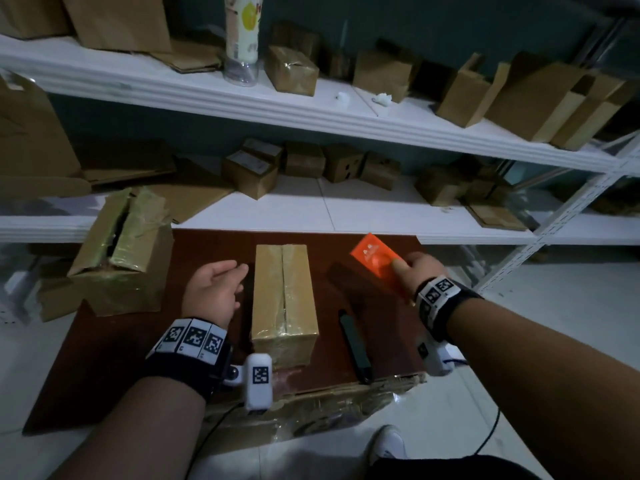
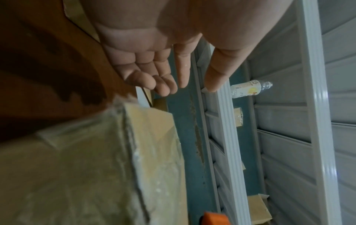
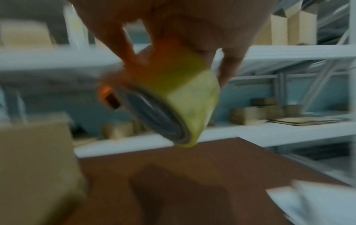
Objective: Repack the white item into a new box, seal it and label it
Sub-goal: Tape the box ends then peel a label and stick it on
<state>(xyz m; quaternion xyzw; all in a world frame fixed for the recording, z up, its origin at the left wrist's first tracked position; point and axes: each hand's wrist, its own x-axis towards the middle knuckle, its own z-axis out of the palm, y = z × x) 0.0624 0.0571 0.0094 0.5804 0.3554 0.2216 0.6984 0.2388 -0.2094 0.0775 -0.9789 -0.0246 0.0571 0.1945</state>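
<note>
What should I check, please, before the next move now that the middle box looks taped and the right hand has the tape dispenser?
1. Top seam of the middle box taped: ok, glossy tape runs along the closed flaps.
2. End faces sealed: cannot tell, only the near end shows and it is dim.
3. Right hand has a firm grip on the orange tape dispenser: ok, held above the brown board.
4. Left hand free to steady the box: ok, open beside it, holding nothing.
5. Label ready: not ok, no label shows on the board.
6. Black pen-like tool clear of the box: ok, it lies apart on the right.
</note>
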